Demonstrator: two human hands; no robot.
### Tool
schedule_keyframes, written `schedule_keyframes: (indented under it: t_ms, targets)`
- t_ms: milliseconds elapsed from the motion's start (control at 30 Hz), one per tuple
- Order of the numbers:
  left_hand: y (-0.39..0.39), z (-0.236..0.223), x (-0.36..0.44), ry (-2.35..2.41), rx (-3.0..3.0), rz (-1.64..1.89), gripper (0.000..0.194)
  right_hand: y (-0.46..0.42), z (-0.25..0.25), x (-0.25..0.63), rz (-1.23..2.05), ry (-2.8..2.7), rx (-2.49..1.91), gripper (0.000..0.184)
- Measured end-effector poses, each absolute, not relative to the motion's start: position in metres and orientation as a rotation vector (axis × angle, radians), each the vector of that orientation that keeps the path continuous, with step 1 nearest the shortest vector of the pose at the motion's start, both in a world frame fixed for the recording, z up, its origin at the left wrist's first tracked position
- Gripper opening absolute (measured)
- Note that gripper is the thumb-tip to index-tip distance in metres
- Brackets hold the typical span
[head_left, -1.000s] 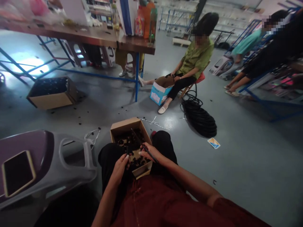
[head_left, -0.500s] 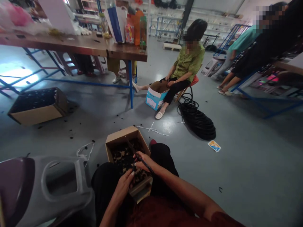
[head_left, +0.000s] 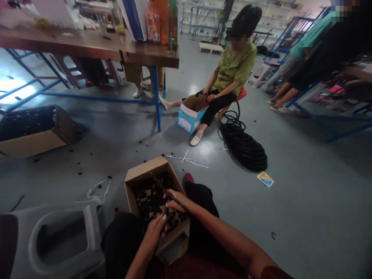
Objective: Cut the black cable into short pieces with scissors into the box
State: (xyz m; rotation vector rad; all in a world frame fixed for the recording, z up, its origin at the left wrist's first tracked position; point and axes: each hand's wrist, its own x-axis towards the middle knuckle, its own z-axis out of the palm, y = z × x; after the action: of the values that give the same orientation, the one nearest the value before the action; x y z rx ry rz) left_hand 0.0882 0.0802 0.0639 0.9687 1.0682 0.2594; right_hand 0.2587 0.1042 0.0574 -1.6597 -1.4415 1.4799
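A cardboard box (head_left: 145,167) stands between my knees, its bottom strewn with many small black pieces (head_left: 144,202). My right hand (head_left: 176,200) is closed around a long, thin black tube (head_left: 158,182). One end of it points out over the box, and the other runs back along my right wrist. Just below, my left hand (head_left: 154,229) pinches a short dark piece (head_left: 166,210) between thumb and fingers, close to the right fingertips. Whether that piece joins the tube is hidden by the fingers.
A grey plastic stool (head_left: 93,228) is at my left. Ahead, a seated person (head_left: 235,66) works over a blue-and-white box (head_left: 187,120), beside a coil of black tubing (head_left: 247,151). A brown table (head_left: 87,44) and another cardboard box (head_left: 35,145) are at left. White string (head_left: 186,159) lies on the floor.
The view has tilted and shifted slightly, so the table and stool sit further left. Both hands keep their hold over the box, with only slight movement.
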Motion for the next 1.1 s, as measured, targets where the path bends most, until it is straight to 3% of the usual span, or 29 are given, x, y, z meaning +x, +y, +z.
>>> schedule_keyframes:
  t_ms: [267, 533, 900, 1100]
  targets:
    - [0.112, 0.037, 0.108, 1.103, 0.750, 0.337, 0.047, 0.139, 0.029, 0.262, 1.394, -1.642, -1.793, 0.022]
    - [0.181, 0.041, 0.100, 1.130, 0.905, 0.523, 0.042, 0.128, -0.007, 0.284, 1.380, -1.515, -1.692, 0.044]
    - [0.206, 0.012, 0.087, 1.068, 0.949, 0.415, 0.044, 0.136, 0.001, 0.294, 1.558, -1.692, -1.790, 0.049]
    - [0.209, 0.013, 0.088, 1.049, 1.031, 0.413, 0.035, 0.142, 0.003, 0.295, 1.573, -1.738, -1.768, 0.048]
